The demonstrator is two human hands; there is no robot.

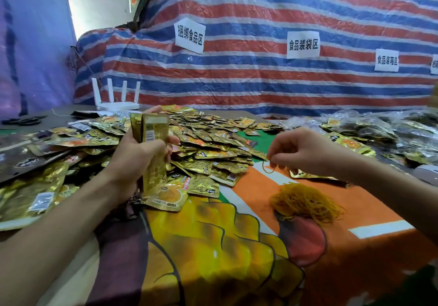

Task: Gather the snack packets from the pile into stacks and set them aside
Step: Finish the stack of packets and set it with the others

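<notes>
- Head view, far left: big foil bags (pixel 26 187) flat on the table edge, overlapping one another.
- Behind them: white router (pixel 116 102) with four upright antennas, standing close to the striped tarp (pixel 260 80).
- Left of centre: left hand (pixel 139 156) clenched round a stack (pixel 151 139) of gold packets, fingers curled about its middle. Stack held upright on edge, above the near rim of the pile.
- Centre: pile (pixel 213 144) of loose gold packets spread wide over the printed cloth (pixel 225 246), mostly flat and overlapping, reaching back toward the tarp.
- Higher up, fixed to the tarp: white paper signs (pixel 303 44) with printed characters.
- Right of centre: right hand (pixel 305 151) raised just above the cloth, thumb and forefinger pinching one yellow band (pixel 267 167), its loop hanging down. Other fingers loosely curled.
- Just below that hand: heap (pixel 305 201) of yellow bands resting on the orange part of the cloth, apart from the pile.
- Far right: clear bags (pixel 403 127) filled with more packets, heaped on the table beyond the right forearm.
</notes>
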